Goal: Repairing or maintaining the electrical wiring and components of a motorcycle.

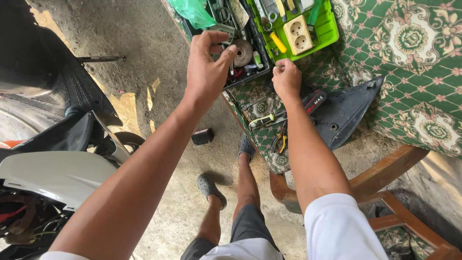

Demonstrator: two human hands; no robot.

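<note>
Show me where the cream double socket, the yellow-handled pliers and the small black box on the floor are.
cream double socket (298, 34): head view, middle of its face.
yellow-handled pliers (280, 142): head view, on the handles.
small black box (202, 136): head view, its top face.

You had little room inside the dark toolbox (250, 72), packed with a grinding disc (243, 52) and small tools, with the green tray (321, 36) crowding its right side. The concrete floor (159, 96) to your left lay open, apart from a small black box (202, 136) and the motorcycle (53, 159).

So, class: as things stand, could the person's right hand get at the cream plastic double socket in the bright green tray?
Probably yes. The right hand rests at the near edge of the bright green tray, and the cream double socket lies uncovered just beyond it, with nothing between them.
</note>
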